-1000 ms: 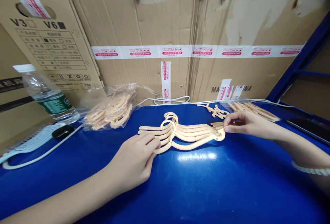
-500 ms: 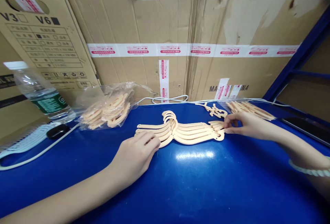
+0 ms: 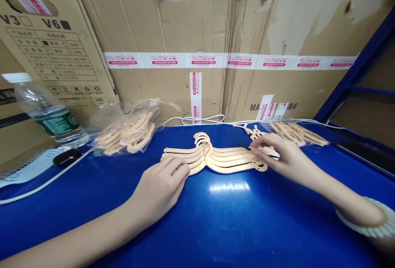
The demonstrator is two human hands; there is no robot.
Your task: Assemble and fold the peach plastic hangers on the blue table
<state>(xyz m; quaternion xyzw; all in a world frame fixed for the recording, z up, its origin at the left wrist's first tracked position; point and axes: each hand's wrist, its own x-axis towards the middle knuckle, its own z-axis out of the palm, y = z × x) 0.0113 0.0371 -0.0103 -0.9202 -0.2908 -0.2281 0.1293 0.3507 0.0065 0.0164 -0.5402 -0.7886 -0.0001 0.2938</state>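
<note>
Several peach-coloured folding hangers lie overlapped on the blue table, their hooks fanned at the middle. My left hand rests over the left arms of the nearest ones, with its fingers curled down and closed on them; the fingertips are hidden. At the right ends, my right hand has thumb and fingers closed around a hanger arm, near the curled tip of the front hanger. Just behind that hand sits a small heap of thin peach-coloured hook pieces, partly covered by it.
A clear bag of peach-coloured parts lies at the back left, beside a water bottle and a black object. Another bag of parts and a dark phone are at right. Behind runs a white cable along cardboard.
My right hand has moved left, farther over the right ends of the hangers. My left hand has stayed almost in place on the left ends.
</note>
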